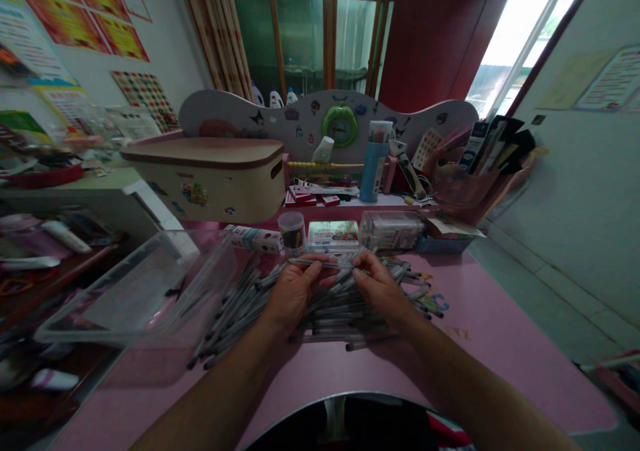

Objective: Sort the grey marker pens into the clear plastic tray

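Observation:
A heap of several grey pens lies spread over the pink desk. Both my hands hover over the heap's middle. My left hand pinches one end of a clear pen, fingers closed on it. My right hand grips the same pen's other end with thumb and fingers. The pen is held level just above the pile.
A clear plastic box stands open at the left. Small boxes and a round tub line the desk's far side before a cream storage chest, a blue pen cup and a pink rack.

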Motion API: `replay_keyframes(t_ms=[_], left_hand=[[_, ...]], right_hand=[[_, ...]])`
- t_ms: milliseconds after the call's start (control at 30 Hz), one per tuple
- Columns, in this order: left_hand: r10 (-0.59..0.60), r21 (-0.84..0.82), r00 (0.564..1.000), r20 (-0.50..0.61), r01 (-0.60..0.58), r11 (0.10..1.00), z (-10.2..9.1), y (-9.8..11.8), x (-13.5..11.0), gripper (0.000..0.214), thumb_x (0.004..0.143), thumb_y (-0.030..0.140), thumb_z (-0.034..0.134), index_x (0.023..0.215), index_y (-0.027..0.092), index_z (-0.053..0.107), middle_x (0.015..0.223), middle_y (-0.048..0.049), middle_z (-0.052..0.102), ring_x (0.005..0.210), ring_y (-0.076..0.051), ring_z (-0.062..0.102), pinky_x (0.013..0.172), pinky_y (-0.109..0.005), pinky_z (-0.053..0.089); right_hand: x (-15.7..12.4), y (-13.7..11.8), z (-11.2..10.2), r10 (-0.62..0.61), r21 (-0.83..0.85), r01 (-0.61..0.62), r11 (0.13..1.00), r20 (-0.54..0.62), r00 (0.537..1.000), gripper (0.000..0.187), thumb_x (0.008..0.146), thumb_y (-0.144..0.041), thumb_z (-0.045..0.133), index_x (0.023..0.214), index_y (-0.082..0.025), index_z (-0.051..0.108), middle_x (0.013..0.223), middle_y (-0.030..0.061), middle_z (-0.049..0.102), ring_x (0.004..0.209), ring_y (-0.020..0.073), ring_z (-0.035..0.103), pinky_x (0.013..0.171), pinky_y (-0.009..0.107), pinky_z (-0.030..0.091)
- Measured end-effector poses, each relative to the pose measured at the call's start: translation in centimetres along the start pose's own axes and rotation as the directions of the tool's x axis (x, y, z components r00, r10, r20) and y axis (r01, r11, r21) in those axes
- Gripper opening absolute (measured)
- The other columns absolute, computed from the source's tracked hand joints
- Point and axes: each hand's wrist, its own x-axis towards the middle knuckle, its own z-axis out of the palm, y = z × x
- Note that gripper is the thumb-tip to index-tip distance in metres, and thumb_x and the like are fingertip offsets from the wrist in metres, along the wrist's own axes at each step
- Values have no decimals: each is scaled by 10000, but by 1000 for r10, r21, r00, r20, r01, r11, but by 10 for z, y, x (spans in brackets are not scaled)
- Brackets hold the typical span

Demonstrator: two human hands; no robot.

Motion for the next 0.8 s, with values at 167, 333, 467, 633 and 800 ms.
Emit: replay_keyframes(t_ms=[167,333,467,633,800], left_hand=[[-37,-38,999,-34,36,999,4,4,4,188,778,255,751,903,134,680,961,-82,752,831,-164,726,701,-224,589],[-53,-48,998,-28,52,998,0,1,8,185,777,250,752,901,134,677,948,-78,753,823,-162,727,686,-215,587],[-39,-42,999,-21,38,998,-2,0,6,209,765,265,768,906,136,685,957,-77,751,813,-159,727,681,-211,588],[-24,-1,999,-28,24,1000,-3,1,0,218,764,273,771,910,136,686,983,-80,741,841,-171,727,688,-217,591],[-11,-3,999,-46,11,1000,-6,0,-1,207,770,263,764,913,140,679,986,-81,740,828,-163,724,687,-217,592]], right_hand=[[6,0,-3,1,-68,-6,998,-70,998,364,945,-504,417,769,-208,533,657,-34,459,545,125,370,509,252,271],[8,1,-4,-77,-141,69,988,-50,996,273,886,-418,536,716,-207,499,654,-41,436,612,131,392,564,247,308],[5,2,-2,10,24,-9,1000,-61,998,208,881,-434,537,919,-229,527,688,-56,467,552,118,383,525,234,308],[1,3,0,-8,-107,8,994,-1,1000,418,946,-496,427,648,-206,469,609,-35,427,567,126,382,515,252,290],[-4,0,6,81,146,-83,986,20,997,241,826,-416,612,937,-235,498,717,-63,484,468,77,315,419,209,218]])
